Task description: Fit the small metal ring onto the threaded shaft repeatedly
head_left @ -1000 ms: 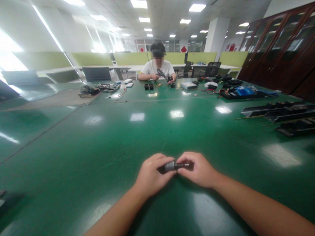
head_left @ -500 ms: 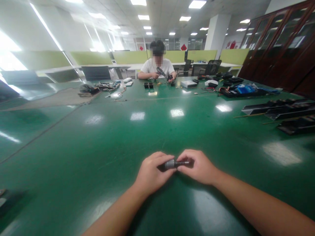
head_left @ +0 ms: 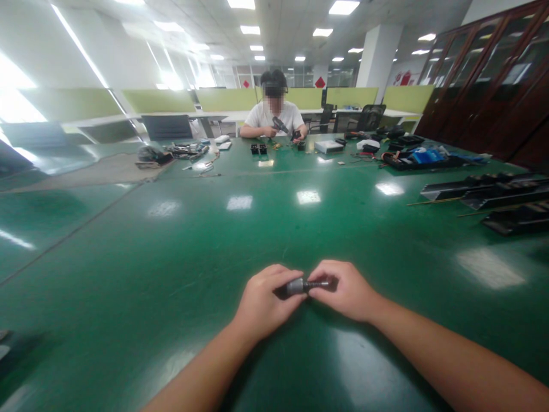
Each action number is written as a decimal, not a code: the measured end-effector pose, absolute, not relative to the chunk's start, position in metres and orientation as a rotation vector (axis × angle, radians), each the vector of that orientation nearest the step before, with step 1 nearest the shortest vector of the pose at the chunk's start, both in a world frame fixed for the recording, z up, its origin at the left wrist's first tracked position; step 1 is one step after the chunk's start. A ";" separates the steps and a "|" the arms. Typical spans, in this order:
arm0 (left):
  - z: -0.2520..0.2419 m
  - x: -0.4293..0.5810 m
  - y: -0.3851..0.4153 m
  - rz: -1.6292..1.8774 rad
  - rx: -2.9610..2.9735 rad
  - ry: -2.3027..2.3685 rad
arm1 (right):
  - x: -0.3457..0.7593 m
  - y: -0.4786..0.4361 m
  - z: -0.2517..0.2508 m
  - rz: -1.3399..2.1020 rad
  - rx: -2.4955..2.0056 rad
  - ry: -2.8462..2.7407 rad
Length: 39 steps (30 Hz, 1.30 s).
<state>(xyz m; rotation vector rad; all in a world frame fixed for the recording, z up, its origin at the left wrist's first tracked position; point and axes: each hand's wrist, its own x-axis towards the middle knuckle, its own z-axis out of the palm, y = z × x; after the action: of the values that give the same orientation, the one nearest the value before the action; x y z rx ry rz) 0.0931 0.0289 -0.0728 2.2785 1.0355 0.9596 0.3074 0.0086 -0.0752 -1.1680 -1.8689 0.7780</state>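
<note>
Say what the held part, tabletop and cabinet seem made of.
Part: probably metal, its grey surface softly shiny, though plastic is possible.
Tabletop: glossy green coating or sheet, mirroring the ceiling lights; base material unclear.
Cabinet: likely varnished wood, reddish-brown with a sheen; its reflective panes look like glass.

No text, brand or number can be read; the red diamond signs [head_left: 319,82] left of the white pillar [head_left: 380,64] are too small.
</note>
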 end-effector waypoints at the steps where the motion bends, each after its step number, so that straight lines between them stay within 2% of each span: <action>1: -0.073 0.093 0.029 0.958 2.280 1.036 | 0.307 0.009 -0.075 0.778 -1.168 -1.867; 39: -0.070 0.093 0.030 0.975 2.287 1.057 | 0.307 0.007 -0.075 0.768 -1.214 -1.856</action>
<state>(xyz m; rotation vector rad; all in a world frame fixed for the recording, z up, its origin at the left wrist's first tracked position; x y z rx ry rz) 0.0929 0.0299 -0.0699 2.2870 1.0566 0.9752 0.3072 0.0073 -0.0747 -1.2135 -1.8563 0.7685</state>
